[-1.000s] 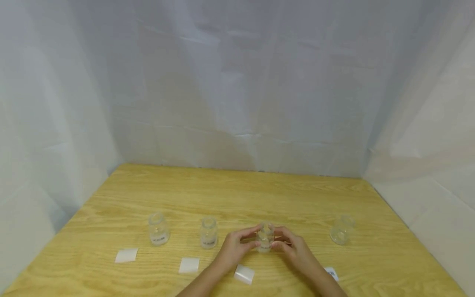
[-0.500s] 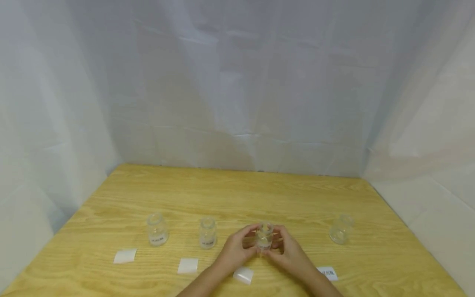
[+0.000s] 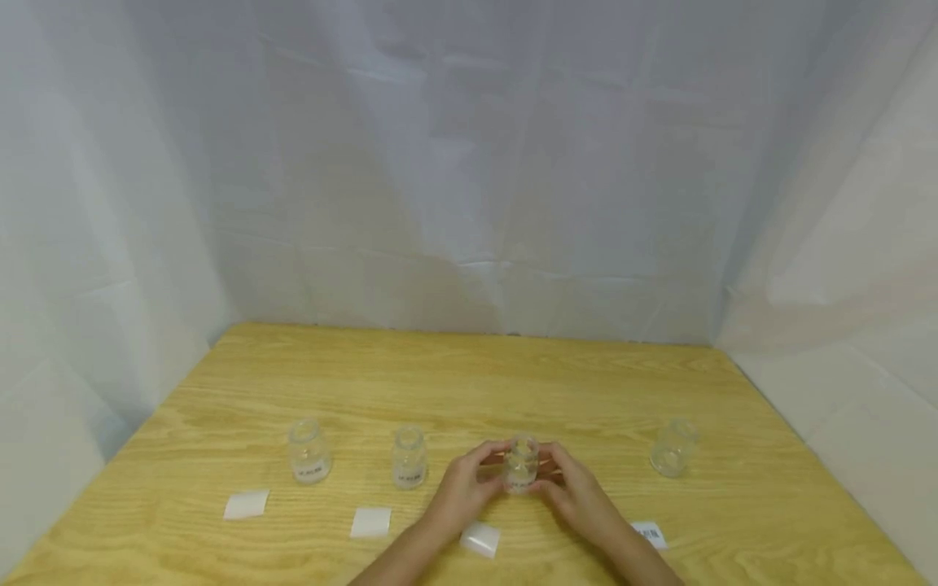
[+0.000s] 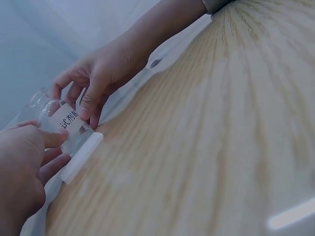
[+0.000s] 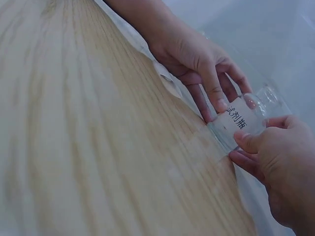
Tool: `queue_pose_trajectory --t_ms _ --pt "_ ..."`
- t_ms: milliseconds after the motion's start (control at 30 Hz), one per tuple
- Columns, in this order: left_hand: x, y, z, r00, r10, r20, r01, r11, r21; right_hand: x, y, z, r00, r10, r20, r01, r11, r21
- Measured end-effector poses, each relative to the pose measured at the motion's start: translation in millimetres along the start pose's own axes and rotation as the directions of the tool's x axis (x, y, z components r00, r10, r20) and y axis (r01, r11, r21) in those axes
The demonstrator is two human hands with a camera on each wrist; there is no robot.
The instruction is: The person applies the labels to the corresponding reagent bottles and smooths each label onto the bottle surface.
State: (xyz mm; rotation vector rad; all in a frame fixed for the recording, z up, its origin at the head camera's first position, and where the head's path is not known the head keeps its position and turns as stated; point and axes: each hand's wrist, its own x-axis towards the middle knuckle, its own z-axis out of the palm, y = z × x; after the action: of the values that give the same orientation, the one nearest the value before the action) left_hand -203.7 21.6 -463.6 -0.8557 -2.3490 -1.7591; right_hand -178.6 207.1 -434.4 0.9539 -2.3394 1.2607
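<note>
A small clear glass bottle (image 3: 521, 465) stands upright between my two hands, with a white label (image 5: 238, 116) bearing black characters on its front. My left hand (image 3: 463, 487) holds it from the left, and my right hand (image 3: 580, 493) from the right. Both thumbs lie on the label at its opposite edges, as the left wrist view shows at the label (image 4: 68, 120). My other fingers curl behind the glass, partly hidden by it.
Two labelled glass bottles, one far left (image 3: 309, 452) and one nearer (image 3: 409, 459), stand to the left. An unlabelled bottle (image 3: 673, 449) is on the right. White slips (image 3: 246, 505), (image 3: 370, 522) and a curled slip (image 3: 479, 539) lie in front. A printed label (image 3: 650, 535) lies by the right forearm.
Both hands stay around the bottle. My thumbs came close together low on its front half a second ago and now sit farther apart. The right forearm shifted slightly over the printed label.
</note>
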Motion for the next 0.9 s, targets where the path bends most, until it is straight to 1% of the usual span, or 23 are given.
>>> queue_pose_trajectory --t_ms 67,233,433,567,767,900 --pt "0.2 0.2 -1.5 1.0 -0.004 0.013 0.004 1.0 -0.014 -0.7 2 -1 1.0 -0.001 0.001 0.001 1.0 0.013" --pt "0.0 1.2 -3.6 0.999 -0.022 0.041 0.025 0.997 -0.067 -3.2 7 -3 0.999 0.035 0.018 -0.035 0.999 0.033" --pt "-0.2 3.0 -4.8 0.999 -0.026 0.045 0.03 0.997 -0.075 -3.8 6 -6 0.992 0.112 0.051 -0.115 0.991 0.067" --pt "-0.2 3.8 -5.5 0.999 -0.024 0.046 0.028 0.996 -0.085 -5.0 12 -5 0.989 0.133 0.06 -0.139 0.985 0.099" --pt "-0.8 3.6 -3.9 0.999 -0.035 0.04 0.039 0.994 -0.101 -11.5 32 0 0.987 0.143 0.078 -0.155 0.972 0.178" --pt "-1.6 5.0 -2.3 0.998 -0.043 0.046 0.049 0.991 -0.126 -14.0 36 1 0.989 0.122 0.079 -0.135 0.97 0.201"
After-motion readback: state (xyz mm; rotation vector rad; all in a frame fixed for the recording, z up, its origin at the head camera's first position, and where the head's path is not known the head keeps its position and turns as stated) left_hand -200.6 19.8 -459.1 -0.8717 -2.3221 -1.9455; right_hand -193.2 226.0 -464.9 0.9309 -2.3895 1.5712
